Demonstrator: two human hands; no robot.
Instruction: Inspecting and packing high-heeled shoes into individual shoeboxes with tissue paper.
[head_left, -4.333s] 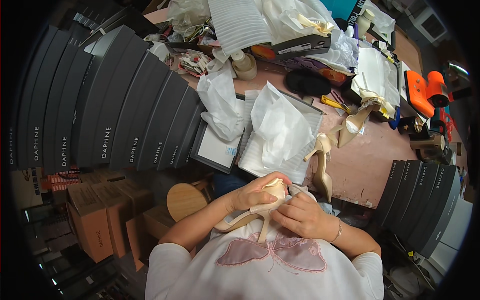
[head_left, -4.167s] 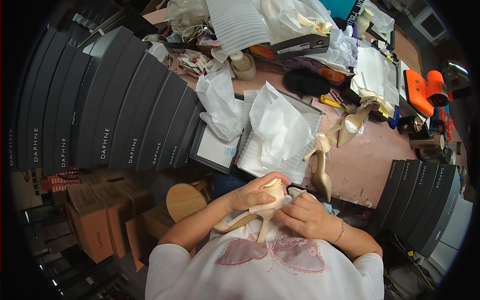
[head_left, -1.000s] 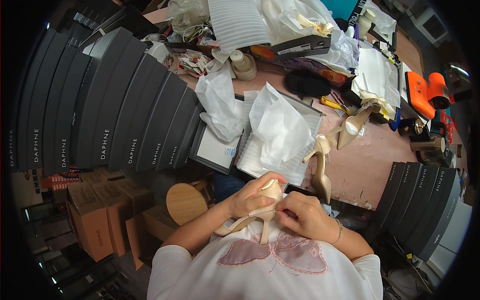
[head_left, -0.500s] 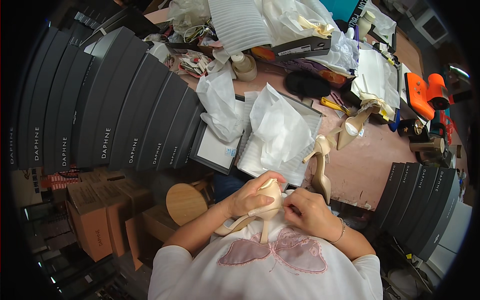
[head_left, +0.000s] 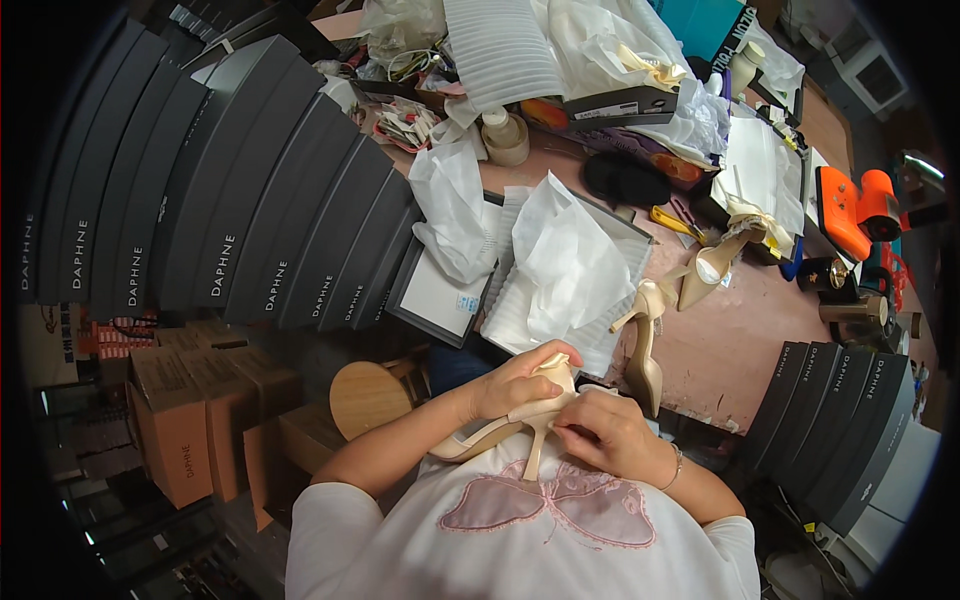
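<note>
Close to my chest, my left hand (head_left: 515, 388) grips a beige high-heeled shoe (head_left: 536, 412), its slim heel pointing down toward my shirt. The shoe's sole and toe stretch to the left below my wrist. My right hand (head_left: 618, 436) is closed, with curled fingers against the shoe's heel cup; whatever may be between those fingertips is hidden. On the table just beyond my right hand lies a matching beige heeled shoe (head_left: 645, 372) on its side. Ahead of my hands, an open shoebox (head_left: 643, 245) holds white tissue paper (head_left: 565, 265) and ribbed foam wrap.
Tall stacks of dark shoeboxes stand at left (head_left: 290, 210) and right (head_left: 835, 430). Another beige shoe (head_left: 708, 272), a yellow cutter (head_left: 675, 222), a black oval pad (head_left: 625, 178) and an orange device (head_left: 850, 215) lie farther back. A round wooden stool (head_left: 370, 404) and brown cartons (head_left: 170, 430) stand left.
My right hand has shifted left, its fingertips now against the shoe's heel cup. My left hand keeps its hold while the shoe turns slightly. The whole view has shifted a little.
</note>
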